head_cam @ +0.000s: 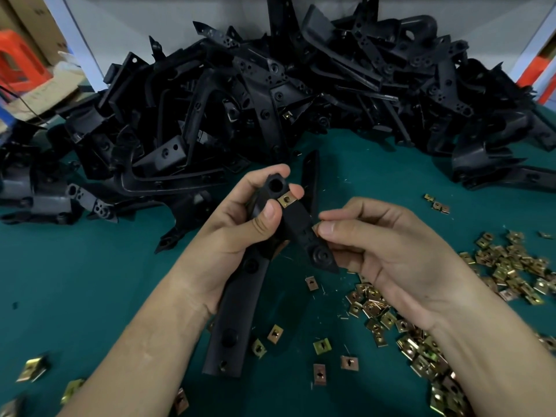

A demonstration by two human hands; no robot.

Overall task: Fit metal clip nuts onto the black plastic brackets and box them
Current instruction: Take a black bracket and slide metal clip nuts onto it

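Left hand [240,230] grips 1 black bracket [298,224] above the green table [90,281], 1 clip nut [287,200] fitted beside its top hole. Right hand [391,254] pinches a 2nd clip nut [315,229], mostly hidden, against the bracket's edge. Loose nuts [511,266], too many to count, lie right

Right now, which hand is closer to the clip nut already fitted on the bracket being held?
Left. The left hand grips the bracket with a fingertip touching the fitted clip nut. The right hand pinches the bracket's edge lower down, clear of it.
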